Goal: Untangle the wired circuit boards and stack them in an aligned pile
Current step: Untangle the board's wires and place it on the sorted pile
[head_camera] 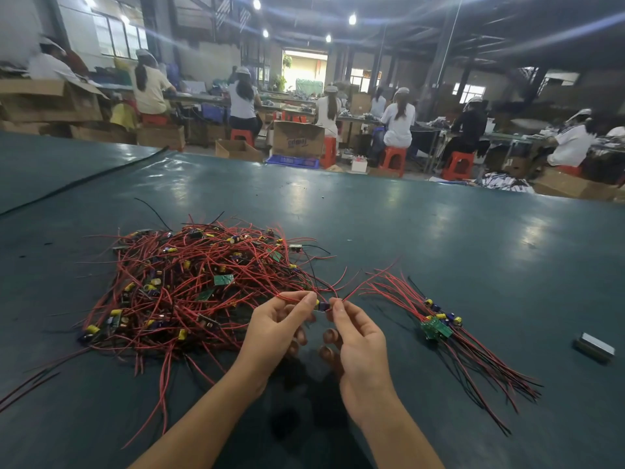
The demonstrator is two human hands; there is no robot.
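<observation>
No text is legible; the cardboard box [297,140] print blurs.

left hand [280,319] + right hand [355,333] pinch one board [323,306] | tangled heap [189,282] left | aligned pile [438,328] right

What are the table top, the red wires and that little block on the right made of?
Table top: looks like dark green rubber or vinyl sheet, glossy; it mirrors the ceiling lamps. Wires: red plastic-looking insulation, flexible, since they curl; core unseen. Block: possibly metal, shiny pale top face; too blurred to be sure.
</observation>
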